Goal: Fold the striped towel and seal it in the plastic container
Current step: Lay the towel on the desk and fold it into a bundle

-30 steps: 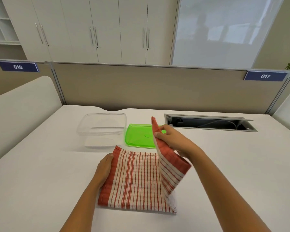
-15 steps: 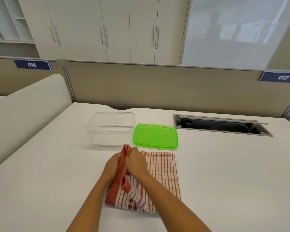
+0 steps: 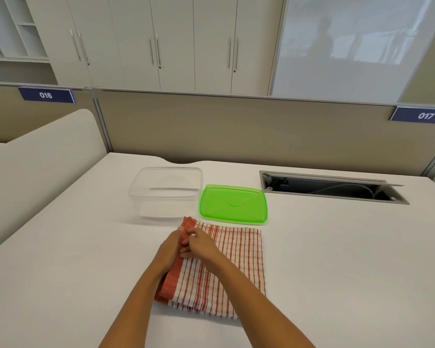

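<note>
The striped towel point(image 3: 226, 267) is lying on the white worktop point(image 3: 337, 259) in front of the person, already doubled over into a thick rectangle with red and white stripes running away from the camera. Both hands are meeting at its left edge: the left hand point(image 3: 170, 249) is resting along the solid red border, fingers together and pressing down on the stacked layers, while the right hand point(image 3: 202, 244) is lying across the top layer with its fingers point(image 3: 186, 248) curled, seemingly pinching the edge to line it up. Whether cloth is actually caught between those fingers is hard to tell.

Just beyond the towel, the clear plastic container point(image 3: 166, 192) is standing empty and open, and the green lid point(image 3: 232, 204) is lying flat beside it on the right, its near edge almost touching the towel's far edge.

Judging from this, the folding is well under way, but the rectangle is looking wider than the container's mouth, so at least one more fold is probably needed. Placing the towel inside and pressing the lid on are both not yet done.
</note>
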`<state>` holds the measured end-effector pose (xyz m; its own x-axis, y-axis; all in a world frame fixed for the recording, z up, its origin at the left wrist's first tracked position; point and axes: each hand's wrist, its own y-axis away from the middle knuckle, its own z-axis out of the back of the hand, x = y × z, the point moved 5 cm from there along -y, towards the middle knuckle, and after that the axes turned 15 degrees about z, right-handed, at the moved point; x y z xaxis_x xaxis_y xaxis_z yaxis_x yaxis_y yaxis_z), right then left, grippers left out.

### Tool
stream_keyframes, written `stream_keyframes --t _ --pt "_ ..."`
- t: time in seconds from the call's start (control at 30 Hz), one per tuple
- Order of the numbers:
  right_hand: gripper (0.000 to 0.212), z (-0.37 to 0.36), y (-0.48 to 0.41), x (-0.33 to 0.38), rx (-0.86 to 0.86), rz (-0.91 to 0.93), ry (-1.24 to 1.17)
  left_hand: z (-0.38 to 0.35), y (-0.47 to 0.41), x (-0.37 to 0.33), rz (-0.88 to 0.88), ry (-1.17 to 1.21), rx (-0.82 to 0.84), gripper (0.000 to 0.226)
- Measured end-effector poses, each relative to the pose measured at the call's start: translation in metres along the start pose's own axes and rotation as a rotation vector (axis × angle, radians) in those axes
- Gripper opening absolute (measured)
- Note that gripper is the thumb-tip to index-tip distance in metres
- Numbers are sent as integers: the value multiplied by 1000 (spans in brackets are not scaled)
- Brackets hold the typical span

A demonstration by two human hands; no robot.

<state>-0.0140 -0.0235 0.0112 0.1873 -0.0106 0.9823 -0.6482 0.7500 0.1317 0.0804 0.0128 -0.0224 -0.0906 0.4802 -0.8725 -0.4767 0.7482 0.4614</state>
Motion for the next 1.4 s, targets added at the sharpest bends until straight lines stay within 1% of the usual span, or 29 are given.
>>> stream_keyframes --t 0.03,0.1,0.17,0.23,0.33,0.43,0.5,0.53,0.6,0.73,0.8,0.87,0.9,0.97,1.0,1.07,1.13,1.2,1.27,1.3,1.33,1.4 --pt "41 4 2 1 17 32 3 0 1 -1 -15 -59 13 39" --pt "38 19 8 5 -32 144 158 2 5 -1 -20 -205 7 38" --pt "36 45 16 7 -190 254 379 3 7 0 22 -284 -17 38" --pt "38 73 28 2 -361 274 506 3 7 -1 34 -356 -61 37" --pt "44 112 47 -18 -519 155 692 -1 8 -2 24 -404 -138 36" --pt "61 134 65 -35 -566 -37 791 -3 11 -2 10 -429 -234 34" --pt "69 137 72 -45 -534 -117 795 -5 14 -1 6 -406 -280 32" --pt "68 136 72 -49 -507 -135 784 -6 15 -1 9 -386 -295 31" --pt "59 135 71 -52 -476 -129 707 -10 18 0 19 -343 -318 30" --pt "39 137 68 -44 -468 -72 511 -17 24 0 31 -273 -320 33" --pt "36 140 67 -35 -468 -21 477 -17 24 0 52 -251 -297 35" --pt "33 142 66 -20 -436 72 485 -15 22 1 77 -283 -251 39" --pt "32 144 65 -11 -409 128 490 -15 21 2 83 -314 -210 44" --pt "28 146 66 13 -346 243 487 -15 23 -1 79 -404 -108 61" --pt "24 147 67 27 -311 302 503 -15 25 -7 51 -461 -74 71" --pt "19 148 69 58 -234 431 588 -15 31 -28 -82 -528 -72 85" --pt "17 147 72 86 -136 531 676 -14 43 -58 -239 -492 -77 100" --pt "16 145 76 109 -37 596 718 -17 59 -91 -375 -387 -8 106" --pt "19 143 80 126 49 628 730 -22 72 -117 -422 -325 101 99" --pt "23 143 82 134 80 639 737 -25 76 -125 -418 -317 155 90" --pt "26 143 84 140 95 650 743 -29 79 -130 -404 -309 208 75" --pt "29 146 88 150 100 667 736 -34 83 -135 -364 -264 278 39"
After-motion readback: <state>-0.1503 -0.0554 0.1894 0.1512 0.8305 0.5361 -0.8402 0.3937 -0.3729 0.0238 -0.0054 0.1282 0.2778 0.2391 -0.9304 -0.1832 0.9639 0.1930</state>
